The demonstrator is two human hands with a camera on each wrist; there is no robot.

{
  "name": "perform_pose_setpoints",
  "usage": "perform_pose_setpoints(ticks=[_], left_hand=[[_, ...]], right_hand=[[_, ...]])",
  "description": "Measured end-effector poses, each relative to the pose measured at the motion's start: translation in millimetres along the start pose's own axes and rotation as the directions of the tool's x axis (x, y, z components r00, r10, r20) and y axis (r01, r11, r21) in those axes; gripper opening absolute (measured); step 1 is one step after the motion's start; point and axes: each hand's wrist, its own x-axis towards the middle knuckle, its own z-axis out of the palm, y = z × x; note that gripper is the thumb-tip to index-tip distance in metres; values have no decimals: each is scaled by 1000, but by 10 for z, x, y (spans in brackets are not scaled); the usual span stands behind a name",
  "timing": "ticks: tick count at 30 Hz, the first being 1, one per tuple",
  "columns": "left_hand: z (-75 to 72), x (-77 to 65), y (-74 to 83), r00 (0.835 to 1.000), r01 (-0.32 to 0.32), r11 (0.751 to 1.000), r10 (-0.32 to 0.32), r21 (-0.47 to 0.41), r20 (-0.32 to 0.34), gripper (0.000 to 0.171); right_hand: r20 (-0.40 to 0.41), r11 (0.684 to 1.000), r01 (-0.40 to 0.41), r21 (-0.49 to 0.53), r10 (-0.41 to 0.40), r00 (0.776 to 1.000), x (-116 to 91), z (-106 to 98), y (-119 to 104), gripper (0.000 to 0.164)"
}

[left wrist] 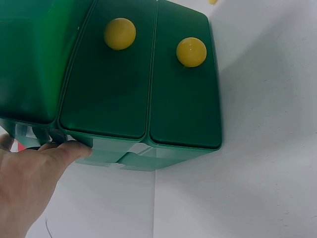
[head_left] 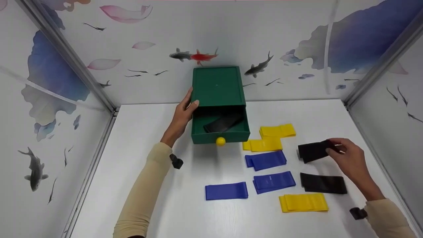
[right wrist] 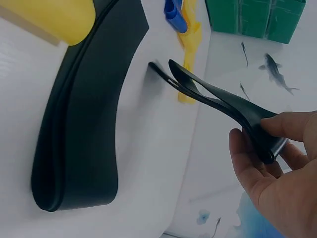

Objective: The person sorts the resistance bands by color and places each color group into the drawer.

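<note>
My right hand [head_left: 352, 160] pinches a folded black resistance band [head_left: 314, 151] between thumb and fingers, at the right side of the table. In the right wrist view that held band [right wrist: 218, 101] hangs in loose folds above the tabletop. A second folded black band [head_left: 324, 183] lies just below. My left hand [head_left: 182, 114] rests along the left side of a green drawer box [head_left: 218, 86], fingers straight. Its top drawer [head_left: 206, 138], with a yellow knob [head_left: 220, 141], stands pulled out and holds a black band [head_left: 223, 123]. Two lower drawers are closed in the left wrist view.
Yellow bands lie right of the box [head_left: 278, 131] and near the front [head_left: 304, 202]. Three folded blue bands, one [head_left: 226, 191] furthest left, spread across the middle of the white table [head_left: 185, 211]. Patterned wall panels [head_left: 132, 82] stand behind and at both sides.
</note>
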Motion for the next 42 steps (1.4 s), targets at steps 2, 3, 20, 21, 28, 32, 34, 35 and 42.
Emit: perform_pose_setpoints(ticks=[2, 3, 20, 21, 28, 32, 34, 35, 42], left_hand=[[0, -1, -7, 1000, -1, 1000, 1, 0, 1, 75], [-1, 0, -8, 1000, -2, 1000, 2, 2, 1, 74], [-7, -1, -9, 1000, -3, 1000, 3, 23, -5, 74], [-6, 0, -10, 1000, -3, 1000, 3, 24, -4, 74], [-1, -4, -13, 1000, 1, 1000, -1, 21, -9, 74], [3, -9, -11, 1000, 2, 1000, -2, 17, -8, 74], [5, -10, -12, 1000, 3, 1000, -3, 14, -4, 74], [6, -10, -12, 1000, 4, 1000, -4, 13, -3, 74], [-2, -12, -17, 1000, -3, 1000, 3, -2, 2, 76]], right_hand=[[-3, 1000, 18, 2, -18, 1000, 12, -9, -73, 36], [-3, 1000, 27, 6, -27, 1000, 19, -15, -110, 36], [-76, 991, 127, 33, -124, 989, 206, -124, -644, 38], [-80, 991, 129, 36, -126, 989, 219, -127, -672, 38], [-90, 985, 153, 77, -146, 985, 308, -145, -876, 38], [-88, 979, 185, 84, -177, 980, 359, -146, -984, 38], [-86, 975, 206, 81, -199, 976, 386, -145, -1024, 38], [-86, 973, 217, 80, -210, 974, 401, -144, -1043, 38], [-72, 958, 274, 88, -268, 961, 523, -125, -1216, 39]])
